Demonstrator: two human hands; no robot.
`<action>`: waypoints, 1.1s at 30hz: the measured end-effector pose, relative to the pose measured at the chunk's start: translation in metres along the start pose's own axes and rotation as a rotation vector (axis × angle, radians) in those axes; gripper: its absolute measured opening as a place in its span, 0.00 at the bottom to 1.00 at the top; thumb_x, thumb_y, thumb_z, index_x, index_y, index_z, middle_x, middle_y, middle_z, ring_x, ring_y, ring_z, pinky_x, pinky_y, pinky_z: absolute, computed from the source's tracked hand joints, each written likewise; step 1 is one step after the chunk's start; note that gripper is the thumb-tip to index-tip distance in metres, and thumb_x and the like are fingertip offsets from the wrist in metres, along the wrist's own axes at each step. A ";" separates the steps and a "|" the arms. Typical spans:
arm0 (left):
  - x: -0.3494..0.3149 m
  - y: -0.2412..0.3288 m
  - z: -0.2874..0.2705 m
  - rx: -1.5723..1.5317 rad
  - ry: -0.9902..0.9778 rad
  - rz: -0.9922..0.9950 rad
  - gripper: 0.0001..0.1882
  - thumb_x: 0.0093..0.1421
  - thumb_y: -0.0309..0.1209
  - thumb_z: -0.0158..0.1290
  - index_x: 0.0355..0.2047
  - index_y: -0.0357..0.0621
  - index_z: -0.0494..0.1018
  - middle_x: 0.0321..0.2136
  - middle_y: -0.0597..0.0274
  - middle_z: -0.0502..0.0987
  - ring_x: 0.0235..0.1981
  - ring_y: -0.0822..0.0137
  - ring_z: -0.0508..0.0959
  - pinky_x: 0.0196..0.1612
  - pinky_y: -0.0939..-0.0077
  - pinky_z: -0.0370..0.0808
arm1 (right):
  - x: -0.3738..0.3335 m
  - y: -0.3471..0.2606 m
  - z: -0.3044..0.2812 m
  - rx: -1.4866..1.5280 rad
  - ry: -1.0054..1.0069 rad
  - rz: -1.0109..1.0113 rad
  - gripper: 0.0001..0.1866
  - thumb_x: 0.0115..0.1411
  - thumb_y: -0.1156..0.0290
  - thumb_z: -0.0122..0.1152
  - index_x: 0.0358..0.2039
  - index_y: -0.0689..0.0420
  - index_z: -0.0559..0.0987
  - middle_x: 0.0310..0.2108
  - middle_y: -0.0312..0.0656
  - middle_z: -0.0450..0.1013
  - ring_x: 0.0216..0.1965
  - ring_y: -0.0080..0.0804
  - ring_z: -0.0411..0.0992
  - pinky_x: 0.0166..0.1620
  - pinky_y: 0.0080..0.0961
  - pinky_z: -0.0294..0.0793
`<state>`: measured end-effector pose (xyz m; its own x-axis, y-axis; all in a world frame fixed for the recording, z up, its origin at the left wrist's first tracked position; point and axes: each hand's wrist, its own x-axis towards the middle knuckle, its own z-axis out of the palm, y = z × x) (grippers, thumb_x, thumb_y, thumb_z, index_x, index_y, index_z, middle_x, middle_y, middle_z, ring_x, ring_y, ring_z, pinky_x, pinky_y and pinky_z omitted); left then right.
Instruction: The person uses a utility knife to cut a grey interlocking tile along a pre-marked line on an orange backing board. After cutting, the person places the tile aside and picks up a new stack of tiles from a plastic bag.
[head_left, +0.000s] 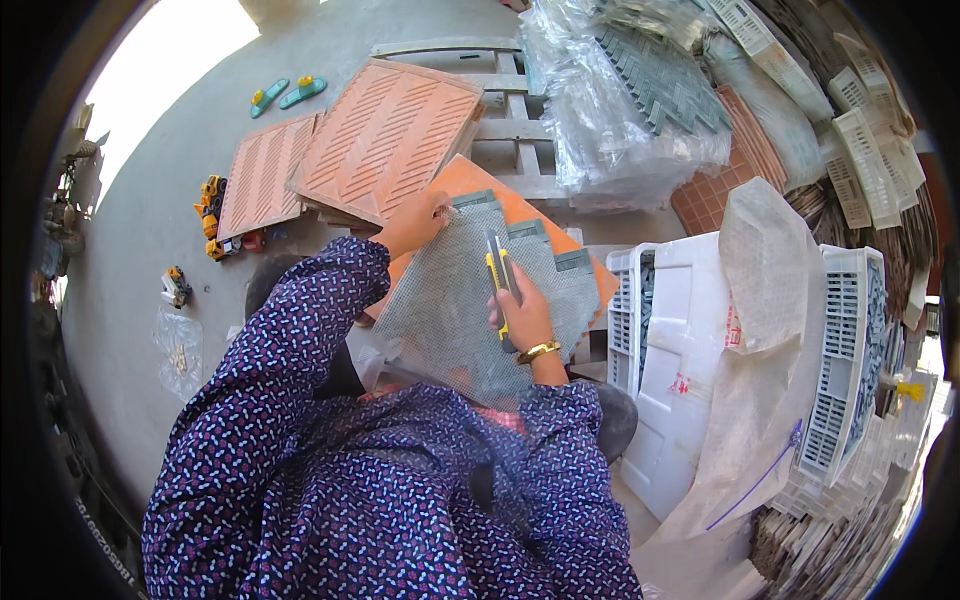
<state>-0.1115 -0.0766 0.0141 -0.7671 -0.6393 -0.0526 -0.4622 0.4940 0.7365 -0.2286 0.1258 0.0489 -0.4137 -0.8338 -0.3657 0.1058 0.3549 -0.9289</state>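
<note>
A sheet of grey mesh (440,300) lies over my lap and partly over an orange board (462,178). Grey-green tile pieces (530,232) show along the sheet's far edge in a stepped line. At the upper left corner of the mesh, my left hand (415,222) has its fingers closed on the edge. My right hand (524,312) grips a yellow and black utility knife (499,280) over the middle of the mesh. The knife points away from me, its blade end toward the tiles. Whether the blade touches the mesh I cannot tell.
Ribbed orange boards (385,135) are stacked ahead on a wooden pallet (520,130). Plastic-wrapped herringbone tile sheets (650,110) stand beyond. On the right are a white box (675,370) and a white crate (845,360). Toy trucks (210,215) and green slippers (288,94) lie left.
</note>
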 end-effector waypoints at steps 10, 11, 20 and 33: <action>-0.002 0.023 -0.003 0.152 0.037 0.005 0.03 0.48 0.25 0.49 0.25 0.38 0.68 0.23 0.51 0.72 0.27 0.53 0.73 0.31 0.66 0.68 | 0.026 0.011 0.012 -0.498 0.031 -0.076 0.27 0.56 0.70 0.45 0.57 0.45 0.56 0.19 0.40 0.70 0.17 0.27 0.69 0.24 0.25 0.70; -0.002 0.022 -0.001 0.162 0.044 0.005 0.03 0.49 0.24 0.49 0.24 0.38 0.68 0.23 0.51 0.72 0.28 0.53 0.73 0.31 0.65 0.68 | 0.031 0.018 0.013 -0.594 0.025 -0.117 0.27 0.56 0.70 0.45 0.58 0.44 0.55 0.18 0.38 0.69 0.16 0.25 0.69 0.24 0.23 0.70; 0.003 0.016 -0.004 0.261 0.018 0.037 0.05 0.49 0.24 0.48 0.27 0.38 0.65 0.24 0.47 0.72 0.30 0.50 0.73 0.32 0.60 0.68 | 0.038 0.009 0.011 -0.718 0.017 -0.268 0.27 0.55 0.68 0.48 0.56 0.44 0.57 0.22 0.51 0.71 0.25 0.49 0.70 0.30 0.42 0.68; 0.000 0.016 -0.001 0.336 -0.030 -0.023 0.08 0.52 0.27 0.48 0.32 0.38 0.64 0.30 0.47 0.72 0.32 0.49 0.73 0.33 0.60 0.69 | 0.036 -0.003 0.014 -0.694 0.000 -0.213 0.25 0.54 0.69 0.48 0.55 0.45 0.59 0.22 0.52 0.71 0.25 0.49 0.70 0.30 0.42 0.69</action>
<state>-0.1184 -0.0698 0.0265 -0.7652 -0.6374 -0.0905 -0.5967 0.6495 0.4712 -0.2309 0.0883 0.0377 -0.3617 -0.9146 -0.1808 -0.5750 0.3715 -0.7290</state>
